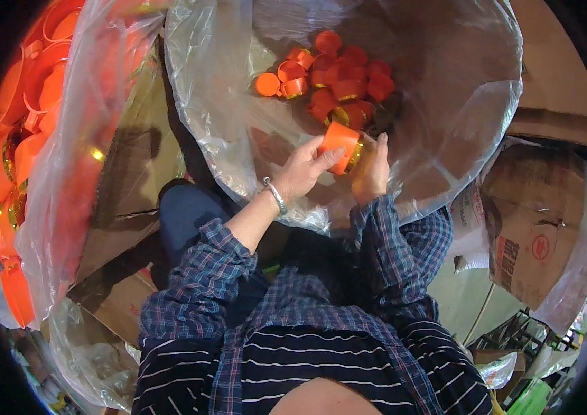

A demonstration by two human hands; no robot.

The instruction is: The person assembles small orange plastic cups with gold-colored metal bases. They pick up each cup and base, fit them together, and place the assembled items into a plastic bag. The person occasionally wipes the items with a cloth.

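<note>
My left hand (pixel 303 169) grips an orange plastic cup (pixel 338 142), thumb across its side, over the lined box. A shiny gold band runs round the cup's right end, and the cup lies tilted on its side. My right hand (pixel 375 168) is closed against that gold end, its fingers pointing up and partly hidden. Beyond my hands, several similar orange cups (pixel 347 88) lie in a loose heap at the bottom of the clear plastic liner (pixel 224 104). Some of them show handles and gold bands.
At the left, a plastic bag (pixel 65 187) bulges with many orange cups (pixel 6 166). Cardboard flaps (pixel 124 166) stand beside it. A printed cardboard box (pixel 535 228) is at the right, near a dark crate (pixel 511 339). My knees are against the lined box.
</note>
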